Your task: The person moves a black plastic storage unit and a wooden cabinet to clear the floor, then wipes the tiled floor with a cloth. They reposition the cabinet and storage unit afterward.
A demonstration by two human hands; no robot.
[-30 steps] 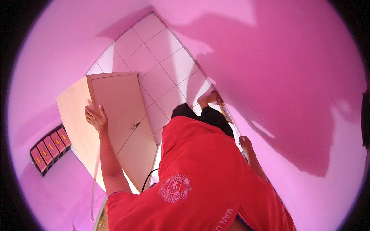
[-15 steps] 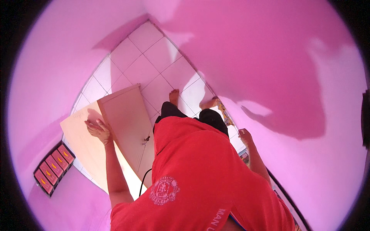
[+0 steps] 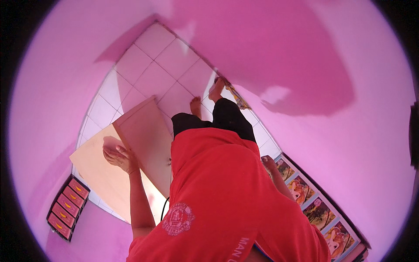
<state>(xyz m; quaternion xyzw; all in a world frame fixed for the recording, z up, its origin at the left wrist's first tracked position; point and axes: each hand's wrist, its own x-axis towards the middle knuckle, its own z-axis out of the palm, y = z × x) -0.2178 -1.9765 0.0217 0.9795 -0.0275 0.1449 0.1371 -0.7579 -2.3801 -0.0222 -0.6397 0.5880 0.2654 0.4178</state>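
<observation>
My left hand [image 3: 120, 158] is over the pale top of a low wooden cabinet [image 3: 98, 168], palm down, with its fingers stretched out and nothing in them. Its shadow falls on the top just beyond the fingers; I cannot tell whether the hand touches the surface. Past the right side of my red shirt hangs my right hand [image 3: 269, 164], small and dark in the picture. The back of that hand hides most of its fingers. It is nearest to a drawer unit [image 3: 321, 201] with colourful cartoon fronts along the right wall.
A small dark rack with several reddish drawer fronts [image 3: 70, 204] stands at the left wall. Pale floor tiles [image 3: 155, 78] run to a corner between pink walls. A patterned cloth [image 3: 238, 98] lies along the right wall's foot, by my right foot [image 3: 216, 89].
My right foot has stepped forward past the left one. The left hand stays over the cabinet top. More of the cartoon-fronted drawer unit shows at the right as my view has shifted.
</observation>
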